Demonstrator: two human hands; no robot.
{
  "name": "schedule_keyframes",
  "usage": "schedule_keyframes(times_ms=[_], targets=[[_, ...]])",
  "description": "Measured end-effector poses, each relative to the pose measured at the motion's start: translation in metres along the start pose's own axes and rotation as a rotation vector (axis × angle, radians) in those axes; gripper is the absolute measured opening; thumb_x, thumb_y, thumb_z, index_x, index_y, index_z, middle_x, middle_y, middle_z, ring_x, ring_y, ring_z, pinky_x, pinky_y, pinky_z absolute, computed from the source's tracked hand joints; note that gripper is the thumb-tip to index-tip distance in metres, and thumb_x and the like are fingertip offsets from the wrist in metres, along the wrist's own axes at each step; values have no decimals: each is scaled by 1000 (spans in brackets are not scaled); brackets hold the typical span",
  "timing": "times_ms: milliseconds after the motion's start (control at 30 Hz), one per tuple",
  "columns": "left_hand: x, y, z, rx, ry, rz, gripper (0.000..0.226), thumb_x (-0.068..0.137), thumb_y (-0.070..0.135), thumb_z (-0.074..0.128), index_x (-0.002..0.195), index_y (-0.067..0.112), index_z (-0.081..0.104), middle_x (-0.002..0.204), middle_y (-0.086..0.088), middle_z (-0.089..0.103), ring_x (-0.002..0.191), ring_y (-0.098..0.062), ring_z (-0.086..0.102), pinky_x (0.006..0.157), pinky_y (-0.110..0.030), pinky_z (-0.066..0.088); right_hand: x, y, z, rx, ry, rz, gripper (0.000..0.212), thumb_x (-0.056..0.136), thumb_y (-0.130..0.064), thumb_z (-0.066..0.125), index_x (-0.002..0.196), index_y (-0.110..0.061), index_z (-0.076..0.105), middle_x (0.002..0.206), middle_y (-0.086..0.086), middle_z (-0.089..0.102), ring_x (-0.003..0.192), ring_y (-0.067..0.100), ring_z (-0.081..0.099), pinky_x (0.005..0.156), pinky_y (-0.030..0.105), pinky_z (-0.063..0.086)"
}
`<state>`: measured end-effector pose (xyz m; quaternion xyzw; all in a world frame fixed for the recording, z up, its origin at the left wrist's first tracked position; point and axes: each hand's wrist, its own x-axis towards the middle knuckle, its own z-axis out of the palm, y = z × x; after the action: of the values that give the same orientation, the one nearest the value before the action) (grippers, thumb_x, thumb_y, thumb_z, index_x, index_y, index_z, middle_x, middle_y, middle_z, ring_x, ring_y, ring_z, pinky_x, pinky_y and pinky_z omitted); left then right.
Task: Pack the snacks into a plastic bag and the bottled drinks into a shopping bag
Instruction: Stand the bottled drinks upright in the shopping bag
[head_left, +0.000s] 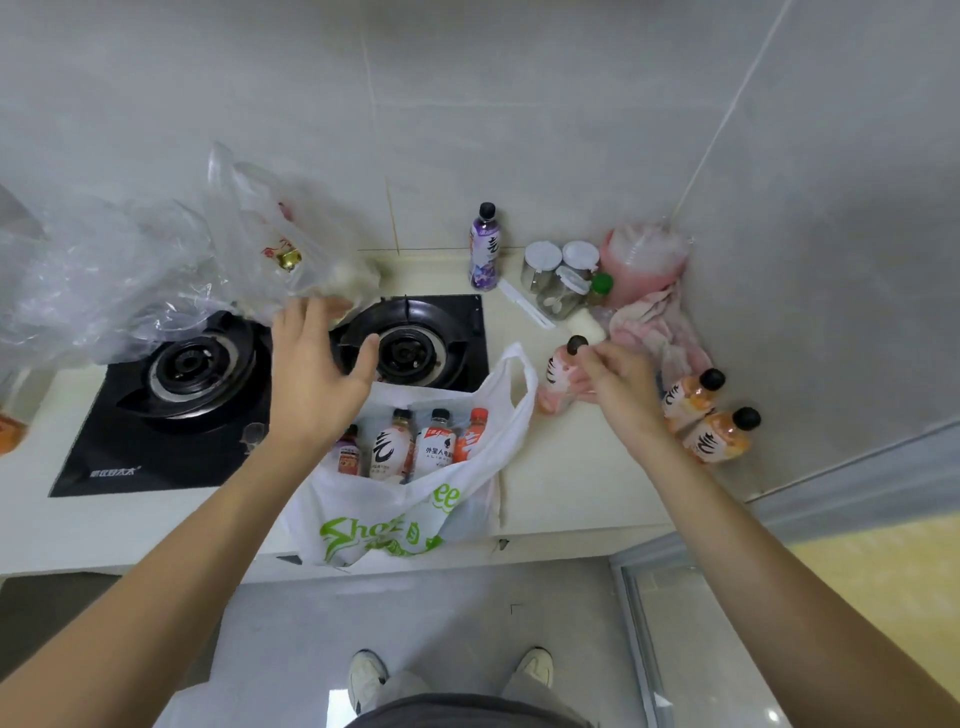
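Right hand (615, 371) is closing on the pink bottle (558, 382), fingers pinching at its dark cap; looks like I'm gripping it, though whether it's lifting or standing on the desk (571, 493) I can't tell. Left hand (317, 369) is spreading wide, palm down, holding nothing, hovering over the stove (171, 447) just behind the shopping bag (395, 525).

Shopping bag is sitting at the desk's front edge, mouth gaping toward me. Four bottles (410, 447) are showing inside it, upright, side by side.

Further out on the right: two orange bottles (709, 421) are standing together near the wall, just beyond my right hand. A purple bottle (484, 247) is standing at the back wall, well apart from the bag.

Clear plastic bag (249, 249) is slumping over the back left of the stove; something with a gold bit is showing through it, probably snacks, can't tell how many. An orange item at the far left edge is too cropped to identify.

My read: drinks roughly half done — four bagged, pink one in hand, three waiting. Snack side looks mostly packed, but I can't confirm.
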<state>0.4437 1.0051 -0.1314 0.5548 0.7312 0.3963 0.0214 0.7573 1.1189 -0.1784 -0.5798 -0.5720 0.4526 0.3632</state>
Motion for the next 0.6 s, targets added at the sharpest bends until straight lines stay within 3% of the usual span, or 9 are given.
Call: schedule_keyframes(times_ms=[100, 167, 233, 333, 433, 533, 600], targets=[[-4, 59, 39, -135, -116, 170, 29, 93, 17, 69, 119, 10, 58, 114, -1, 56, 109, -18, 53, 95, -27, 42, -9, 16, -39, -37, 102, -41, 23, 102, -19, 62, 80, -25, 66, 76, 4, 72, 70, 19, 71, 71, 36, 59], [-10, 98, 74, -236, -233, 230, 28, 95, 18, 68, 121, 12, 59, 112, 1, 58, 104, -12, 58, 91, -25, 45, -16, 27, -65, -95, 202, -43, 18, 97, -27, 64, 80, -28, 64, 75, 2, 71, 70, 24, 71, 63, 37, 57], [-17, 131, 114, -316, -355, 263, 28, 95, 19, 68, 122, 14, 60, 111, 1, 59, 101, -9, 60, 88, -27, 48, -21, 40, -91, -190, 321, -58, 11, 91, -34, 65, 82, -28, 63, 70, -6, 70, 66, 19, 69, 61, 42, 58], [-28, 170, 176, -379, -512, 216, 35, 92, 19, 69, 125, 13, 62, 112, -3, 61, 98, -14, 62, 88, -33, 52, -29, 57, -125, -313, 446, -116, 8, 91, -23, 72, 91, -26, 65, 81, -12, 65, 77, 16, 65, 73, 43, 56], [-36, 199, 229, -348, -665, 111, 47, 92, 19, 72, 136, 18, 57, 124, -2, 59, 105, -16, 60, 93, -38, 54, -30, 78, -151, -415, 496, -156, 32, 82, -15, 81, 110, -16, 64, 111, -4, 56, 109, 25, 57, 90, 37, 49], [-38, 220, 272, -308, -788, 44, 54, 92, 21, 73, 143, 21, 53, 136, -4, 55, 117, -20, 59, 99, -38, 52, -21, 103, -167, -434, 429, -66, 50, 77, -19, 85, 120, -12, 59, 123, 0, 51, 124, 26, 49, 99, 38, 45], [-36, 232, 296, -296, -842, 29, 58, 92, 18, 74, 145, 18, 51, 136, -6, 53, 120, -23, 57, 98, -30, 47, -17, 115, -171, -413, 353, -19, 50, 78, -22, 84, 120, -13, 57, 119, -6, 49, 118, 19, 48, 96, 35, 44]])
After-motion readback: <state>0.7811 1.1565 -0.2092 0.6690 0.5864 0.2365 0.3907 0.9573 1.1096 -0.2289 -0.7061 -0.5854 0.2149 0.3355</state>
